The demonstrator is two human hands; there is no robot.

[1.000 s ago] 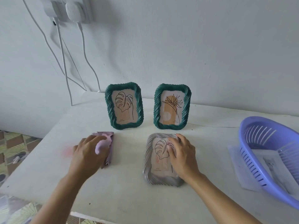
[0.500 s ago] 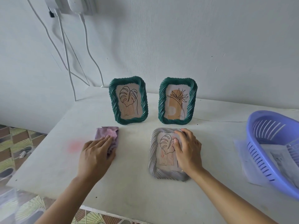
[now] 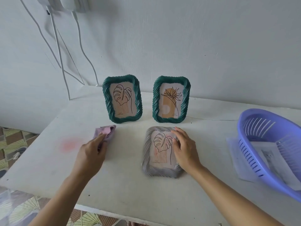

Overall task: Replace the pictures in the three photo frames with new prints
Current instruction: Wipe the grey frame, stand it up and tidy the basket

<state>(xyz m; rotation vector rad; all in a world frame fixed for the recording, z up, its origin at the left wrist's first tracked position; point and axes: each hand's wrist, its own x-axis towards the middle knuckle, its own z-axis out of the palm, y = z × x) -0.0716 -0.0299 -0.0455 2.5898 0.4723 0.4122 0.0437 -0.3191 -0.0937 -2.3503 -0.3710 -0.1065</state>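
The grey photo frame (image 3: 147, 152) lies face up at lower centre of the white table (image 3: 130, 185), holding a leaf line drawing. The right hand (image 3: 184, 149) rests on its right side, fingers loosely bent over the glass and gripping nothing. Left of it, the left hand (image 3: 91, 154) lays nearly straight fingers on a crumpled lilac cloth (image 3: 107, 131). Behind them, two green frames (image 3: 122, 98) (image 3: 171, 100) stand upright, side by side. At the right edge a purple slotted basket (image 3: 249, 154) holds paper prints (image 3: 268, 154).
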